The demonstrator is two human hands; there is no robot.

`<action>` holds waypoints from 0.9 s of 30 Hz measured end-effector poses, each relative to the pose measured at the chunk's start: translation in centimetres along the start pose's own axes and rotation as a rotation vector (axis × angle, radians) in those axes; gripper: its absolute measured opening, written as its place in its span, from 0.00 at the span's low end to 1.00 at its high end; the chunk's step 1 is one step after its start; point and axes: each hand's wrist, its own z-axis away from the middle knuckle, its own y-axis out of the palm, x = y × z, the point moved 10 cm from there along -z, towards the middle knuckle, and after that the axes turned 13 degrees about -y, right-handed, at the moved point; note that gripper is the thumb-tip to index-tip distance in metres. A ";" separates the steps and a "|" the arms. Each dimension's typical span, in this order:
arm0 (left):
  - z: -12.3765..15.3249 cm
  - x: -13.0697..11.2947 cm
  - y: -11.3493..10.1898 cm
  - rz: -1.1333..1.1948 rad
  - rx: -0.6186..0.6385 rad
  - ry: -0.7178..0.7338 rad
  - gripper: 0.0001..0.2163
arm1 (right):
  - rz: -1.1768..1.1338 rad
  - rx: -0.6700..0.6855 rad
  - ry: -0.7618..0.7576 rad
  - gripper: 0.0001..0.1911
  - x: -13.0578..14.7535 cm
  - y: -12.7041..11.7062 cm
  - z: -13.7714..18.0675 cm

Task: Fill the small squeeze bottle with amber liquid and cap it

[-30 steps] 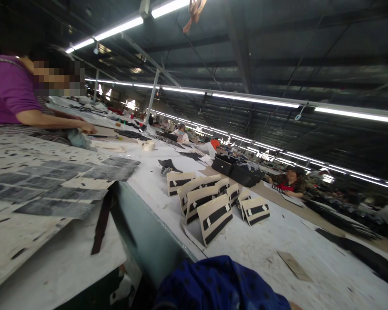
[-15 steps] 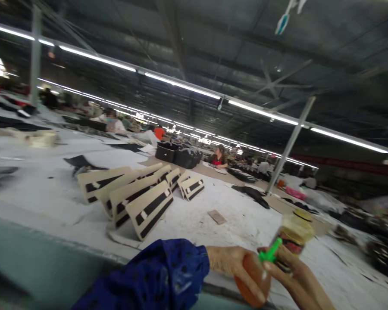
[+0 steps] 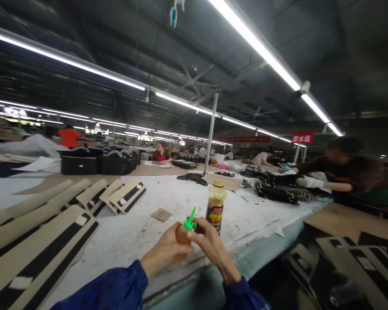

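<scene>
While both hands meet low in the head view, the left hand (image 3: 163,254) wraps its fingers round a small orange squeeze bottle (image 3: 182,234), gripping its body from the left. The right hand (image 3: 210,245) is closed on the bottle's top from the right, thumb and forefinger pinching at the base of the green nozzle cap (image 3: 190,220), which points up and slightly away from the person. Both wrists come out of dark blue sleeves (image 3: 116,288). The bottle is held just above the near edge of the white tabletop (image 3: 139,234), not resting on it.

Just beyond the right hand stands a clear bottle of yellowish liquid (image 3: 216,206) with a yellow cap and a dark red label, upright on the tabletop and close to the fingers but not touching them. Beyond the left hand lies a small brown card (image 3: 161,214), flat on the surface. To the left of the left hand runs a row of cream panels with black stripes (image 3: 42,245), leaning one against the next, with more of them farther off (image 3: 126,196). Well beyond these sit black bags (image 3: 97,161) in a line. To the right of the right hand, well apart, another person in a dark top (image 3: 352,168) leans over the far end of the tabletop, an arm stretched toward a pile of dark pieces (image 3: 278,191).
</scene>
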 end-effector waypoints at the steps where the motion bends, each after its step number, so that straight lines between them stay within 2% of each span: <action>1: 0.2 -0.4 0.7 0.024 0.085 -0.001 0.24 | -0.088 0.065 -0.010 0.27 0.8 -0.1 0.2; 5: 1.9 -1.4 3.9 0.067 0.427 -0.037 0.29 | -0.338 0.260 -0.017 0.22 4.0 -0.7 1.2; 8: 3.6 -1.3 5.9 0.062 0.633 -0.071 0.30 | -0.412 0.300 -0.031 0.20 5.4 -0.6 1.4; 11: 4.7 -0.9 6.8 0.040 0.766 -0.085 0.32 | -0.431 0.314 -0.057 0.21 6.1 0.0 1.2; 17: 5.6 0.4 7.4 0.080 0.960 -0.079 0.35 | -0.423 0.429 -0.179 0.21 8.1 1.5 1.2; 20: 6.1 0.3 7.5 0.033 0.985 -0.078 0.36 | -0.416 0.398 -0.217 0.23 9.0 1.6 1.5; 22: 6.3 -0.3 7.4 -0.035 0.939 -0.073 0.34 | -0.403 0.331 -0.215 0.24 9.3 1.3 1.6; 24: 6.1 -0.9 7.3 -0.110 0.865 -0.058 0.31 | -0.372 0.265 -0.205 0.25 9.3 0.9 1.6; 27: 4.5 -1.4 6.3 -0.116 0.640 -0.046 0.26 | -0.306 0.143 -0.204 0.27 8.8 -0.1 1.4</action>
